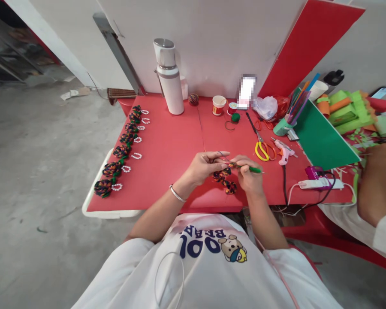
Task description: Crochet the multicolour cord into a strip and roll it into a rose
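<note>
Between my hands hangs a dark multicoloured piece of crochet point(223, 175), curling down in coils near the table's front edge. My left hand point(206, 166) pinches its upper edge, with yarn running over the raised forefinger. In my right hand point(250, 175) is a crochet hook with a green handle point(254, 170); its tip is at the piece, too small to make out. A strand of yarn point(200, 122) leads back across the red table point(167, 167) to a multicoloured yarn ball point(193, 99).
Finished-looking yarn flowers point(112, 169) with white bead loops point(126, 169) line the left edge. Behind stand a white thermos point(170, 81) and paper cup point(218, 105). Scissors point(262, 150), a pink glue gun point(284, 151) and a power strip point(321, 184) lie right, near another person's arm point(375, 184).
</note>
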{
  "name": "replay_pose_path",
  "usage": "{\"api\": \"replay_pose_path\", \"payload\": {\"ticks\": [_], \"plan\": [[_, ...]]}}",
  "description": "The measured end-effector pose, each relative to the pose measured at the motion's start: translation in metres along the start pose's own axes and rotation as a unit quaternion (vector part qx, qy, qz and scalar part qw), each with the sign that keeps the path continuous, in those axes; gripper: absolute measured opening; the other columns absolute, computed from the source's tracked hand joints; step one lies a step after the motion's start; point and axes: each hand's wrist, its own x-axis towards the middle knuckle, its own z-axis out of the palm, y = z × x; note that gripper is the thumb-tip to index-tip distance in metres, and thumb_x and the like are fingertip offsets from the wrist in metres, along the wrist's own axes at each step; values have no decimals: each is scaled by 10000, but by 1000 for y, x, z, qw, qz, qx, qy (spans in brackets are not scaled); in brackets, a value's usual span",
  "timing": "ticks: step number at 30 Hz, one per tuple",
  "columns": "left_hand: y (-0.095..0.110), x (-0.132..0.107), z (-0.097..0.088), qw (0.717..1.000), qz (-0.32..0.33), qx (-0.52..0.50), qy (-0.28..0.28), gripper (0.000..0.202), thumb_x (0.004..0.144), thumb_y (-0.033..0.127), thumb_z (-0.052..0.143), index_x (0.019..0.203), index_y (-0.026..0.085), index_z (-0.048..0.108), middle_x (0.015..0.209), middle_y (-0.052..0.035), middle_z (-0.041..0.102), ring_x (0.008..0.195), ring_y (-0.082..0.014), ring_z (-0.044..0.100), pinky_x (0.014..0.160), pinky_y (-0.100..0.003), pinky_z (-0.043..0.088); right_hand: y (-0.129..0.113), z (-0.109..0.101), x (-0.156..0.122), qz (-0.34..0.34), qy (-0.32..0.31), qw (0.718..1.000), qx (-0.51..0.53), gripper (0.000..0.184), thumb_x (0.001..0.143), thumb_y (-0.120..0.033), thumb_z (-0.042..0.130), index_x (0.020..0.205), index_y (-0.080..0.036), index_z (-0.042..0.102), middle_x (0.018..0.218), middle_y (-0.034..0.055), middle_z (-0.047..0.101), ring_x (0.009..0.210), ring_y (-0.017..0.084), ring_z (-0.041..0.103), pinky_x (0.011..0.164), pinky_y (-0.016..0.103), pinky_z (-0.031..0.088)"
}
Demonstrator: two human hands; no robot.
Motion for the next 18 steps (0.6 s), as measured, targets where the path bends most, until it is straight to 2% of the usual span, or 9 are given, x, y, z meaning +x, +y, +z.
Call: {"api": "replay_pose_path", "payload": {"ticks": [2,4,8,10,13,18], "plan": [[6,-1,-6,999,5,42,-10,480,614,261,936,1053,117,806,786,-81,784,685,-155,700,673,-266,541,-3,-16,11,40,-95,994,40,206,928,-473,687,954,-295,788,954,33,818,860,197,750,748,368,617],[9,-2,-8,997,13,78,-18,469,642,240,903,1080,107,797,797,-85,790,700,-157,709,692,-270,549,-11,-30,21,80,-169,982,36,193,923,-448,701,961,-287,801,982,46,829,938,220,768,865,416,627],[9,-1,-4,994,29,107,8,471,639,212,870,1083,80,787,807,-96,795,705,-162,719,708,-279,566,-28,-45,37,97,-245,964,-19,148,943,-360,691,1003,-285,803,1059,47,830,1002,224,783,923,414,633],[7,0,-1,992,37,114,38,462,626,215,871,1059,76,786,803,-100,795,704,-170,725,700,-287,575,-35,-45,39,61,-251,963,-74,143,954,-292,678,1031,-282,797,1080,44,827,1014,212,783,921,390,631],[6,2,3,990,40,112,72,469,620,238,885,1047,78,773,763,-83,786,670,-170,722,671,-287,576,-38,-38,33,-41,-232,956,-176,184,950,-215,676,1082,-286,781,1089,39,825,1015,199,780,934,381,612],[6,4,5,997,-2,45,66,603,579,274,940,1110,73,737,668,-35,750,581,-138,683,604,-250,542,-26,-20,7,-190,-158,923,-294,368,891,-174,746,1233,-309,725,1205,74,781,1049,214,744,902,389,608]]}}
